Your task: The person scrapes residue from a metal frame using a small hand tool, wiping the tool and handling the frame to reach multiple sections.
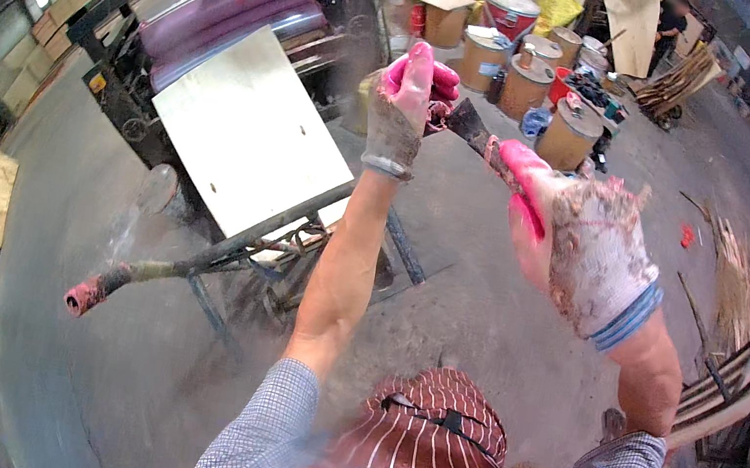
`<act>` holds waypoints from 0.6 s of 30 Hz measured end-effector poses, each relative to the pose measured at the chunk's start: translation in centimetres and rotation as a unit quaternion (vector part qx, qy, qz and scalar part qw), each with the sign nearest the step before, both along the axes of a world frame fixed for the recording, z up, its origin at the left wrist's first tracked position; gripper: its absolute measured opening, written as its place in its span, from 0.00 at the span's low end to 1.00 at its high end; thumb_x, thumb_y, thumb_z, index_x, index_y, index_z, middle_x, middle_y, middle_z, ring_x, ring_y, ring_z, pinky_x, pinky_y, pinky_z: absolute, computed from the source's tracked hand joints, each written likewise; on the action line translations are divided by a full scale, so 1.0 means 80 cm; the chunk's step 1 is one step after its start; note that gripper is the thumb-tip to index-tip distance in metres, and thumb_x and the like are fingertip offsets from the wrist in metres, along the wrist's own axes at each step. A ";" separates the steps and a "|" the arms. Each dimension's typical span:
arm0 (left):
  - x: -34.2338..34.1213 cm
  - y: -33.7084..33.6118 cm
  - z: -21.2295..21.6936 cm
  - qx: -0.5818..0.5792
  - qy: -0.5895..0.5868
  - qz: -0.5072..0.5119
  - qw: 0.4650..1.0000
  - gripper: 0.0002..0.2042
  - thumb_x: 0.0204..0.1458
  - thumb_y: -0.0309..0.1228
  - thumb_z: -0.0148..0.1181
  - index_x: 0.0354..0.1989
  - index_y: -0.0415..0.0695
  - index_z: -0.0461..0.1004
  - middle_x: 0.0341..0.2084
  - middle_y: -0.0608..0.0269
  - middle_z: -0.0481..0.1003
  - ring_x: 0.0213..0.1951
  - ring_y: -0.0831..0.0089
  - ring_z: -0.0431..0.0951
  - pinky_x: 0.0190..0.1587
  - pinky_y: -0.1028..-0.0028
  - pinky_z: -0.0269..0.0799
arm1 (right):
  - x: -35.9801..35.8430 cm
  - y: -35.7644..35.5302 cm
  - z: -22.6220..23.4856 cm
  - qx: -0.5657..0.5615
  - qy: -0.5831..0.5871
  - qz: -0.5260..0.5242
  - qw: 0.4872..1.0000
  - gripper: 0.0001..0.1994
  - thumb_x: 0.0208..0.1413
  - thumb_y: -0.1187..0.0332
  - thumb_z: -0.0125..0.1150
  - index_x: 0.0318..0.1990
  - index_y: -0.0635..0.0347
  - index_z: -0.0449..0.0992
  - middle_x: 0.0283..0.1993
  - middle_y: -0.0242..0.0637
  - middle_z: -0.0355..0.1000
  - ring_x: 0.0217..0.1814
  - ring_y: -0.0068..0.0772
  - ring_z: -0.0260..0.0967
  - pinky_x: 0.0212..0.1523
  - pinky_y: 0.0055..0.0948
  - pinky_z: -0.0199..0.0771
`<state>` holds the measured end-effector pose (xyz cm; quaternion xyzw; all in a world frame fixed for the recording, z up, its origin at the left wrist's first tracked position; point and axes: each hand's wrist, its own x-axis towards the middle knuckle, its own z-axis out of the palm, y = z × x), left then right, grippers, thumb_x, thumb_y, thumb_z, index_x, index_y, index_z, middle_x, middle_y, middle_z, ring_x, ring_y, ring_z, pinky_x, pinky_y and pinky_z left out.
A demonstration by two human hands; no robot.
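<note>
Above the grey workshop floor [486, 282], the large pale plywood sheet [249, 129] lies on a metal stand [293, 250] beside a roller machine [224, 10], with brown drums [524, 85] clustered farther off and a long metal handle [181, 266] with a pink-stained end jutting lower left. Raised in front of these, a dark flat scraper-like tool [471, 131] runs with its long axis from lower right to upper left, between the two gloved hands. The right hand [581, 249] is closed around its lower end, while the left hand [406, 105], fingers curled together in a pink-stained glove, touches its upper tip.
</note>
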<state>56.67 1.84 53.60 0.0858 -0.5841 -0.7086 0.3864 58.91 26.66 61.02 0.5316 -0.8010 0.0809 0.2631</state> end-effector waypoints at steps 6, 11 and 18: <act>-0.003 0.011 0.002 0.042 0.028 0.003 0.999 0.29 0.65 0.57 0.49 0.27 0.40 0.78 0.20 0.63 0.77 0.23 0.78 0.77 0.24 0.79 0.72 | 0.018 -0.010 -0.033 -0.050 0.127 -0.012 0.991 0.15 0.49 0.60 0.63 0.43 0.55 0.76 0.39 0.42 0.73 0.44 0.52 0.72 0.47 0.56 0.66; 0.006 0.007 0.001 0.037 0.040 0.049 0.997 0.32 0.65 0.59 0.46 0.28 0.40 0.79 0.19 0.62 0.77 0.21 0.78 0.77 0.24 0.79 0.71 | 0.032 -0.026 -0.100 -0.043 -0.006 -0.117 0.992 0.20 0.51 0.64 0.60 0.51 0.60 0.72 0.35 0.41 0.70 0.38 0.50 0.72 0.38 0.51 0.69; 0.011 0.004 -0.004 0.045 0.015 0.083 0.995 0.31 0.66 0.58 0.44 0.29 0.41 0.80 0.21 0.63 0.79 0.24 0.76 0.79 0.26 0.77 0.73 | 0.037 -0.039 -0.083 -0.072 -0.048 -0.035 0.996 0.22 0.52 0.70 0.62 0.57 0.58 0.72 0.30 0.41 0.68 0.27 0.43 0.71 0.24 0.41 0.66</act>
